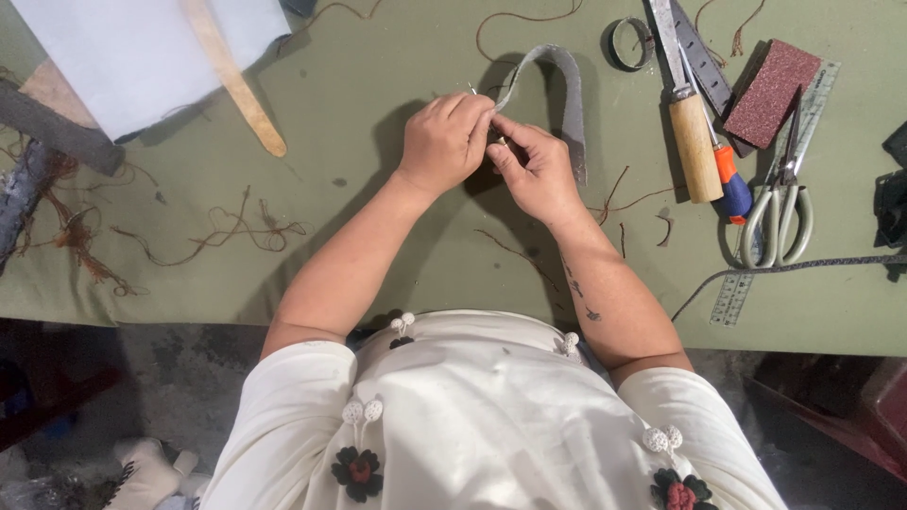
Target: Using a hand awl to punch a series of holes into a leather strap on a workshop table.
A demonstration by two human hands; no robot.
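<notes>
1. My left hand (444, 142) pinches one end of the grey strap (570, 90) between fingertips, steadying it above the green table (359, 104).
2. My right hand (534, 170) closes on the same end, fingers meeting the left, apparently gripping something small I cannot make out.
3. The strap is narrow and flat, and arches up before hanging down just right of my hands.
4. Scissors (779, 203) lie well apart at the right.

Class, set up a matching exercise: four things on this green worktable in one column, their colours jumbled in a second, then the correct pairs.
Things:
1. strap held by both hands
2. sanding block
3. screwdriver handle
4. wooden stick

Colours:
a. orange and blue
b. pale tan
c. grey
d. reddish brown

Pairs: 1-c, 2-d, 3-a, 4-b
</notes>
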